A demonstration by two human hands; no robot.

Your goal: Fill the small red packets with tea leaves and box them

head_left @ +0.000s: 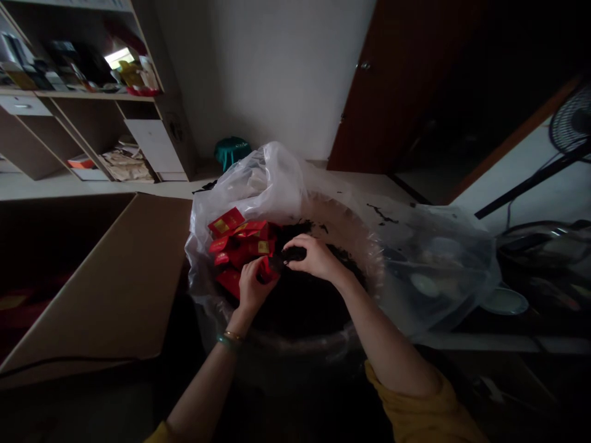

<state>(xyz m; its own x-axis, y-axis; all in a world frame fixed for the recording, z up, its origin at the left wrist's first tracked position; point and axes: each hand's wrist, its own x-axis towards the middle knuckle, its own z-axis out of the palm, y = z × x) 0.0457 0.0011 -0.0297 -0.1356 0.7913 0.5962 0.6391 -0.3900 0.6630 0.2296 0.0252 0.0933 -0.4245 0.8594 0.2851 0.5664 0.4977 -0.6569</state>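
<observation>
A big round tub (369, 252) lined with clear plastic holds a dark loose mass (300, 295). Several small red packets (240, 240) lie piled at its left side. My left hand (252, 284) is closed round one red packet (265, 269) over the dark mass. My right hand (311, 255) is pinched on a clump of the dark stuff (289, 253) right at the mouth of that packet. Both hands nearly touch each other. A green and gold bangle sits on my left wrist.
An open cardboard box (115, 277) stands at the left, touching the tub. Shelves (83, 98) with clutter fill the back left. A green object (231, 151) lies by the wall. A brown door (397, 80), a fan (572, 123) and metal bowls (545, 246) are at the right.
</observation>
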